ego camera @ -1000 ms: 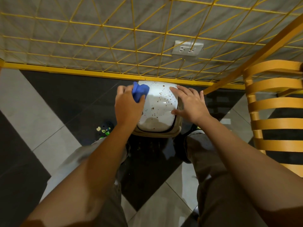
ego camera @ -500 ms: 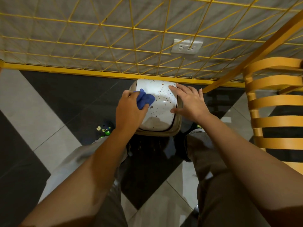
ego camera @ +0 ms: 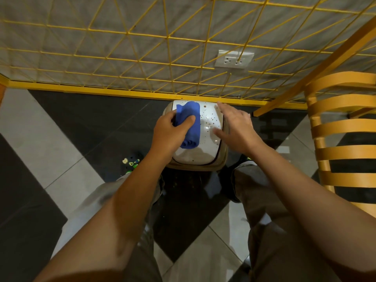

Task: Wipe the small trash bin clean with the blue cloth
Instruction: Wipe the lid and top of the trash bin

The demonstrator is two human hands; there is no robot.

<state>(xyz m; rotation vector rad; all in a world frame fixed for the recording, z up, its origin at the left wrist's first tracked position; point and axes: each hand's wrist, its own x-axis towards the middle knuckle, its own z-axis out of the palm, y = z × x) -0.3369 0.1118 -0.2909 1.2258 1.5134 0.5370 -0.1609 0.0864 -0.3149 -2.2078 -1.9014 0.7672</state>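
Floor [ego camera: 50,139] of black and pale grey tiles laid on the diagonal fills the lower part of the view, with the person's trousered legs standing on it; a yellow wire grid panel [ego camera: 142,47] runs across the top in front of a grey wall, its solid yellow bottom rail meeting the floor; a yellow slatted chair [ego camera: 345,127] stands at the right edge. The small trash bin [ego camera: 195,166] sits on a black tile just in front of the rail, between the person's feet and the grid; its white lid [ego camera: 209,123] is speckled with brown spots, mostly on the right half. The left hand [ego camera: 168,131] has its fingers and thumb curled round the blue cloth [ego camera: 190,127], which is bunched into a loose roll and lies lengthwise on the left half of the lid, from the far edge to about the middle. The right hand [ego camera: 238,129] is flat, fingers straight and slightly spread, over the lid's right edge, thumb pointing in across the white surface; it is a little blurred, so whether it presses down cannot be told. A white wall outlet [ego camera: 234,60] shows behind the grid; a dark shoe [ego camera: 132,161] with small green charms peeks out beside the left forearm.
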